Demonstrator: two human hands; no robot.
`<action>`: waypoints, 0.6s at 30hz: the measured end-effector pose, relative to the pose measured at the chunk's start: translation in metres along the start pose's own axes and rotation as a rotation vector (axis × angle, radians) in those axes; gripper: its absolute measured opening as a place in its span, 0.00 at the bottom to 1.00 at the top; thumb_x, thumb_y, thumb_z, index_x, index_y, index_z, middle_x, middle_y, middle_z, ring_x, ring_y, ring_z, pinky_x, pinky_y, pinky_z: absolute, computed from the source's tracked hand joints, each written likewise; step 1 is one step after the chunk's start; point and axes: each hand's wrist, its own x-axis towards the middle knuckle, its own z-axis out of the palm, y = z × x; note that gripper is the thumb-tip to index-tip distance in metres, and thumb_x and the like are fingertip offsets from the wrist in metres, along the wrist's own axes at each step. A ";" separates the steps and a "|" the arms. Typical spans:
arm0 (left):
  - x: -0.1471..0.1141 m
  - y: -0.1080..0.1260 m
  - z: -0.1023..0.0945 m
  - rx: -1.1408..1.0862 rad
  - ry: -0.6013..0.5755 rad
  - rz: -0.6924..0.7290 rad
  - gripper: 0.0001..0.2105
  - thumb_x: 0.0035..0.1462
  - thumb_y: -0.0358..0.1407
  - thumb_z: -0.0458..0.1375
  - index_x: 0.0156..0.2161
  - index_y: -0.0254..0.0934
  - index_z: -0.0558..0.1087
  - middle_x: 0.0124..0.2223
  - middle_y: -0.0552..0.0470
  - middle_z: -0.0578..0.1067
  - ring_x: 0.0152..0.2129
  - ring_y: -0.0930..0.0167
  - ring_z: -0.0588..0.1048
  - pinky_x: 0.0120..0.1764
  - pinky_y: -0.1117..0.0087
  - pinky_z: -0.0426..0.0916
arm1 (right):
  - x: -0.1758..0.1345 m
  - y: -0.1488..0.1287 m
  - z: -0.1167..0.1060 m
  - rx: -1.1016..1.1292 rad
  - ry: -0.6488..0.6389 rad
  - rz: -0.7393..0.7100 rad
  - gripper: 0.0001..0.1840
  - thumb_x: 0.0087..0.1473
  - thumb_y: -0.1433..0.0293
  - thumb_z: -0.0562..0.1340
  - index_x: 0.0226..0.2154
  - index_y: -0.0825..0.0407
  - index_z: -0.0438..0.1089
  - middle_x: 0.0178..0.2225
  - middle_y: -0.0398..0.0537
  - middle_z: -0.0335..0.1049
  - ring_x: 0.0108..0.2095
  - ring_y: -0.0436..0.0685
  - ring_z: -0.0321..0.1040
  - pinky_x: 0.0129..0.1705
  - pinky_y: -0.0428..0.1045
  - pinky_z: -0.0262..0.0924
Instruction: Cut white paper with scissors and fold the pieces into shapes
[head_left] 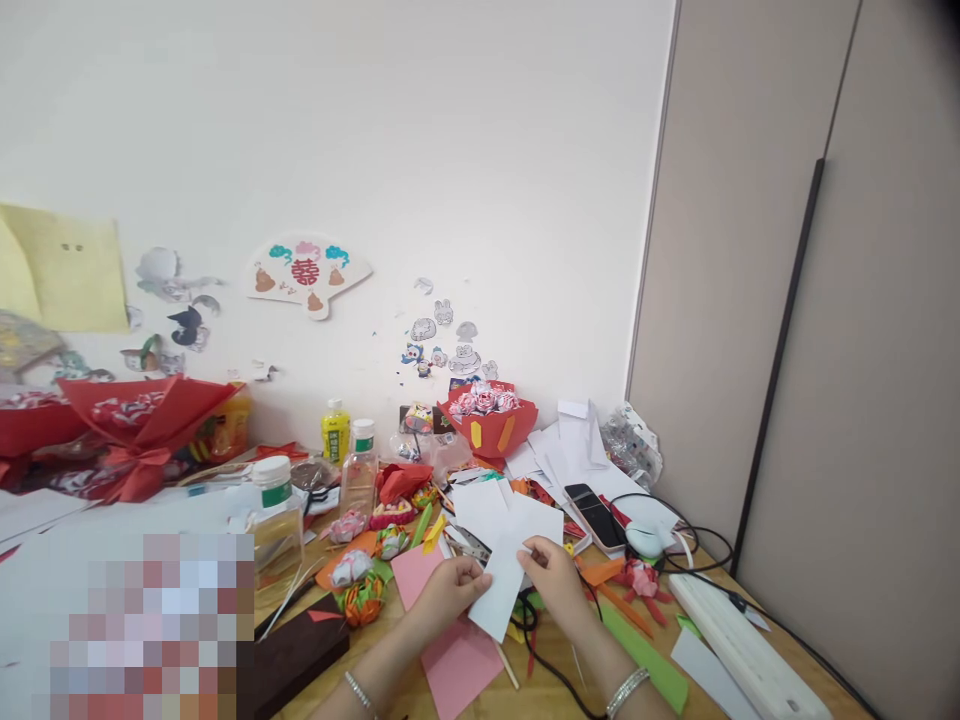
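Between my two hands is a piece of white paper (500, 590), tilted over the cluttered table. My left hand (453, 592) pinches its left edge between thumb and fingers. On the other side, my right hand (553, 575) grips the right edge the same way. More white paper (474, 508) lies just behind, partly overlapped by the held piece. Below my left wrist there is pink paper (463, 672). Folded paper flowers (363, 598) in orange, green and white sit left of my left hand.
A phone (595, 515), a black cable (559, 672) and a white power strip (750, 650) lie to the right. Clear bottles (276, 520) and a dark box (296, 655) stand left. Red-wrapped bouquets (491, 428) line the wall. A pixelated patch hides the lower left.
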 end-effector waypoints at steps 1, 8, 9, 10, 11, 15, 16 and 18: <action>0.000 -0.001 0.000 -0.004 -0.001 -0.008 0.26 0.32 0.61 0.56 0.21 0.38 0.60 0.15 0.62 0.59 0.13 0.77 0.59 0.17 0.75 0.50 | 0.000 0.001 0.000 -0.003 0.004 -0.001 0.07 0.45 0.67 0.56 0.21 0.53 0.65 0.20 0.41 0.61 0.23 0.53 0.57 0.26 0.46 0.52; -0.004 -0.002 0.001 -0.141 -0.120 -0.094 0.27 0.36 0.63 0.52 0.26 0.39 0.59 0.17 0.56 0.71 0.14 0.68 0.71 0.18 0.71 0.61 | 0.003 0.005 -0.003 0.014 0.031 0.013 0.09 0.46 0.65 0.55 0.20 0.52 0.63 0.20 0.41 0.60 0.24 0.53 0.57 0.26 0.46 0.52; -0.004 -0.001 0.001 -0.147 -0.134 -0.096 0.26 0.37 0.62 0.52 0.27 0.39 0.59 0.17 0.56 0.71 0.15 0.68 0.72 0.18 0.71 0.61 | 0.003 0.005 -0.004 0.017 0.043 0.013 0.10 0.46 0.65 0.55 0.20 0.52 0.63 0.20 0.41 0.60 0.24 0.53 0.57 0.26 0.46 0.52; -0.005 -0.001 0.001 -0.149 -0.145 -0.095 0.26 0.38 0.62 0.52 0.27 0.39 0.58 0.17 0.56 0.71 0.14 0.68 0.72 0.17 0.71 0.61 | 0.004 0.006 -0.005 0.016 0.057 0.013 0.10 0.46 0.65 0.55 0.20 0.52 0.63 0.19 0.41 0.60 0.23 0.53 0.57 0.26 0.46 0.52; -0.005 -0.001 0.001 -0.149 -0.157 -0.091 0.26 0.38 0.62 0.51 0.27 0.39 0.58 0.16 0.56 0.71 0.14 0.68 0.72 0.17 0.71 0.61 | 0.005 0.007 -0.006 0.014 0.068 0.011 0.10 0.46 0.64 0.55 0.20 0.52 0.63 0.19 0.41 0.61 0.23 0.53 0.57 0.26 0.46 0.52; -0.004 -0.003 0.002 -0.157 -0.186 -0.074 0.26 0.38 0.63 0.51 0.27 0.39 0.58 0.15 0.56 0.71 0.12 0.70 0.71 0.15 0.73 0.59 | 0.006 0.011 -0.006 0.021 0.063 -0.002 0.10 0.46 0.64 0.56 0.20 0.52 0.64 0.19 0.41 0.61 0.23 0.53 0.58 0.25 0.46 0.53; -0.003 -0.003 0.002 -0.161 -0.190 -0.071 0.26 0.39 0.63 0.50 0.26 0.39 0.58 0.15 0.56 0.71 0.12 0.70 0.70 0.15 0.73 0.59 | 0.006 0.012 -0.005 0.023 0.056 -0.005 0.10 0.46 0.64 0.56 0.20 0.52 0.64 0.19 0.41 0.61 0.23 0.53 0.58 0.25 0.46 0.53; -0.004 -0.002 0.003 -0.167 -0.194 -0.061 0.26 0.40 0.63 0.49 0.26 0.39 0.58 0.15 0.56 0.71 0.11 0.70 0.70 0.14 0.73 0.58 | 0.005 0.013 -0.004 0.031 0.040 -0.011 0.10 0.46 0.64 0.56 0.21 0.53 0.64 0.20 0.41 0.61 0.24 0.53 0.58 0.25 0.45 0.53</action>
